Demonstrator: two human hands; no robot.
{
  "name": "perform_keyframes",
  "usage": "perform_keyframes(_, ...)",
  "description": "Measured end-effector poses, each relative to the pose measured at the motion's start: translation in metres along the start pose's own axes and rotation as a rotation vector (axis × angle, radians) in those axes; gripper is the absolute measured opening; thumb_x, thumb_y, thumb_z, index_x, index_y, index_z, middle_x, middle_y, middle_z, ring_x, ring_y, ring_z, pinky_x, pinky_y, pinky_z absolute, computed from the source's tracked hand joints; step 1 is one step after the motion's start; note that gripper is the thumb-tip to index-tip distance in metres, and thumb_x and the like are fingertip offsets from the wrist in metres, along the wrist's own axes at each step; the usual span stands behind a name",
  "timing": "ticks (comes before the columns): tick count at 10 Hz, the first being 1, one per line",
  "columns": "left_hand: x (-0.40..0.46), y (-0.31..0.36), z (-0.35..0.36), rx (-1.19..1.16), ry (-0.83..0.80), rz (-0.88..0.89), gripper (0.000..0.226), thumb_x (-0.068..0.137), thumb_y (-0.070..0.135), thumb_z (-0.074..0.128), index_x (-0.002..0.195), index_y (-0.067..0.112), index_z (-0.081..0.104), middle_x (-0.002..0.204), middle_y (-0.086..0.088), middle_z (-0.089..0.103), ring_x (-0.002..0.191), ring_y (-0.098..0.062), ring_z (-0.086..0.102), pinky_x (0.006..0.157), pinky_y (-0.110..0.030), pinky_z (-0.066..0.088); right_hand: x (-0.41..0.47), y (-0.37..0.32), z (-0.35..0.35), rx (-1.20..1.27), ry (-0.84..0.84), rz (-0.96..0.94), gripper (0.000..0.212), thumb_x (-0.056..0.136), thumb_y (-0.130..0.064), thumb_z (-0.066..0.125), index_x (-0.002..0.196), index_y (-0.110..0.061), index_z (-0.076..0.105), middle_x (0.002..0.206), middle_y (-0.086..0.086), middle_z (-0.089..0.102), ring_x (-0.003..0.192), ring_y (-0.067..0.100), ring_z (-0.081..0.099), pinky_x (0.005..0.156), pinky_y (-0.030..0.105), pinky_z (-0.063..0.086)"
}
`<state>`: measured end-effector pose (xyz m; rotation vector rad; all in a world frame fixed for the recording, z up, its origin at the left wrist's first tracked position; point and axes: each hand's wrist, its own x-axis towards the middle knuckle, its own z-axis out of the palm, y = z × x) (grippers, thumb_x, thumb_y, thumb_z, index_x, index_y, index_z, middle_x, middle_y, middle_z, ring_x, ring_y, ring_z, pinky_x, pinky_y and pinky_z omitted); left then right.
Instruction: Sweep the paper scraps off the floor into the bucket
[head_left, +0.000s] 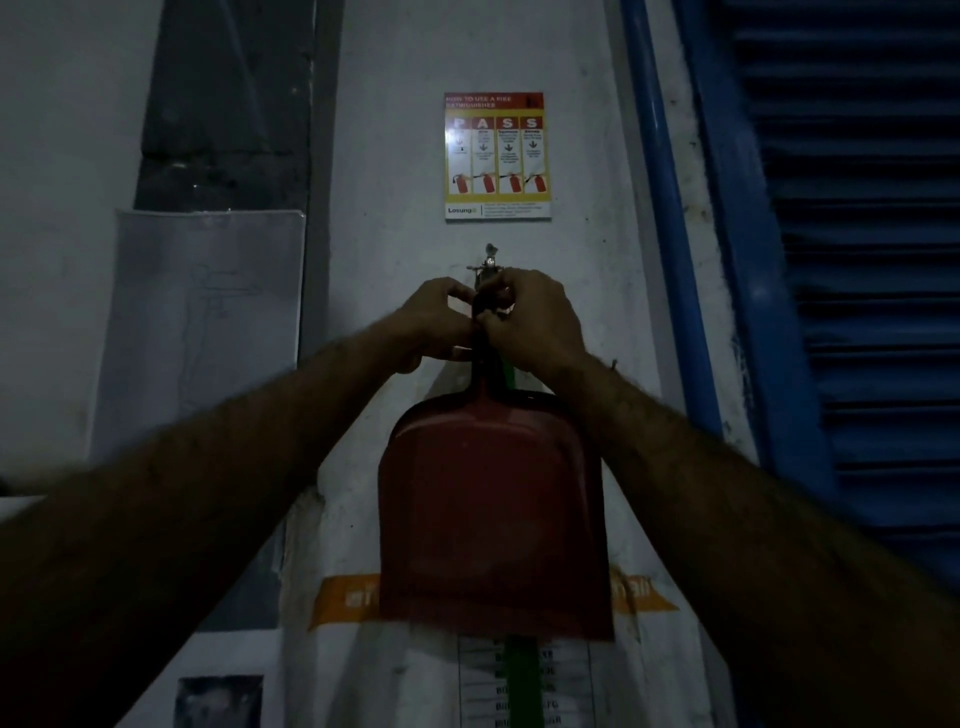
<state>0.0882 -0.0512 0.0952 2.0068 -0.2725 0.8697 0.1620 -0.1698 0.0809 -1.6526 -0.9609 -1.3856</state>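
Head view, dim light: both forearms reach up to a pale wall (395, 130). Printed above the hands is a poster (497, 156) headed "HOW TO USE A FIRE EXTINGUISHER", with four columns lettered P, A, S, S, small red extinguisher drawings below them and the name "Losung" at the bottom left. Just under it a metal hook (488, 262) sticks out of the wall.

A red dustpan (493, 519) hangs flat against the wall below the hook, its long axis upright, dark handle pointing up and wide mouth edge pointing down. The left hand (439, 322) and right hand (535, 319) meet at the top of the handle, fingers curled tight around it right beneath the hook. A green strip (522, 675), maybe a broom handle, runs upright behind the pan and shows again beside the handle.

An orange banner (343, 597) with white lettering, too cut off to read, crosses the wall behind the pan's lower edge. A sheet with a faint drawing (202, 332) hangs at left; a blue louvred shutter (857, 260) fills the right.
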Motion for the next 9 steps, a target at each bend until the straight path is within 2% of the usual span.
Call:
perform_keyframes(2,-0.011,-0.015,0.008,-0.03,0.102,0.076,0.055,0.084,0.0,0.073,0.132,0.012,0.046,0.102,-0.014,0.069,0.09,-0.024,0.071,0.075,-0.039,0.062,-0.019,0.005,-0.002,0.007,-0.013,0.001,0.039,0.085,-0.023,0.068,0.123,-0.023,0.062,0.107,0.004,0.06,0.091,0.016,0.057,0.075,0.03,0.05)
perform_keyframes(3,-0.011,-0.02,0.01,0.012,0.145,0.107,0.055,0.087,0.003,0.071,0.134,0.013,0.045,0.103,-0.013,0.069,0.093,-0.025,0.071,0.081,-0.044,0.061,-0.03,0.005,-0.005,-0.004,-0.023,0.027,0.047,0.082,-0.031,0.068,0.127,-0.025,0.055,0.108,0.002,0.058,0.093,0.017,0.057,0.073,0.033,0.05)
perform_keyframes(4,-0.017,-0.022,0.012,0.074,0.177,0.129,0.052,0.088,0.005,0.07,0.134,0.013,0.046,0.102,-0.009,0.068,0.094,-0.025,0.07,0.083,-0.047,0.06,-0.04,0.003,-0.006,-0.012,-0.034,0.031,0.049,0.084,-0.036,0.068,0.129,-0.026,0.053,0.109,0.001,0.056,0.093,0.015,0.055,0.07,0.029,0.043)
perform_keyframes(5,-0.024,-0.024,0.01,0.105,0.207,0.145,0.05,0.09,0.01,0.07,0.134,0.015,0.046,0.102,-0.007,0.067,0.091,-0.024,0.069,0.081,-0.046,0.06,-0.051,-0.007,-0.007,-0.052,-0.026,0.032,0.045,0.086,-0.038,0.065,0.127,-0.025,0.053,0.111,0.002,0.055,0.092,0.016,0.056,0.07,0.029,0.043)
perform_keyframes(6,-0.033,-0.024,0.003,0.16,0.239,0.175,0.049,0.094,0.019,0.068,0.137,0.015,0.045,0.102,-0.005,0.065,0.088,-0.019,0.067,0.074,-0.037,0.06,-0.062,-0.02,-0.009,-0.119,-0.026,0.022,0.043,0.088,-0.04,0.062,0.127,-0.024,0.051,0.111,0.003,0.053,0.088,0.017,0.056,0.07,0.03,0.045)
perform_keyframes(7,-0.05,-0.023,-0.008,0.302,0.268,0.217,0.046,0.099,0.029,0.059,0.139,0.014,0.044,0.102,-0.002,0.061,0.08,-0.008,0.059,0.061,-0.021,0.046,-0.073,-0.038,-0.013,-0.179,-0.031,0.029,0.045,0.089,-0.045,0.058,0.128,-0.023,0.049,0.109,0.002,0.05,0.088,0.019,0.056,0.071,0.033,0.049)
perform_keyframes(8,-0.068,-0.031,-0.031,0.503,0.281,0.353,0.049,0.1,0.038,0.055,0.141,0.012,0.045,0.125,-0.013,0.057,0.104,-0.02,0.058,0.081,-0.028,0.044,-0.087,-0.059,-0.021,-0.172,0.004,0.075,0.045,0.09,-0.049,0.056,0.127,-0.022,0.052,0.109,0.002,0.049,0.091,0.019,0.056,0.076,0.037,0.052)
perform_keyframes(9,-0.097,-0.043,-0.057,0.672,0.327,0.532,0.051,0.101,0.042,0.05,0.141,0.012,0.044,0.133,-0.017,0.049,0.118,-0.029,0.051,0.097,-0.042,0.045,-0.102,-0.084,-0.023,-0.204,0.1,0.097,0.043,0.093,-0.051,0.052,0.123,-0.021,0.056,0.109,0.001,0.051,0.094,0.017,0.054,0.076,0.037,0.052)
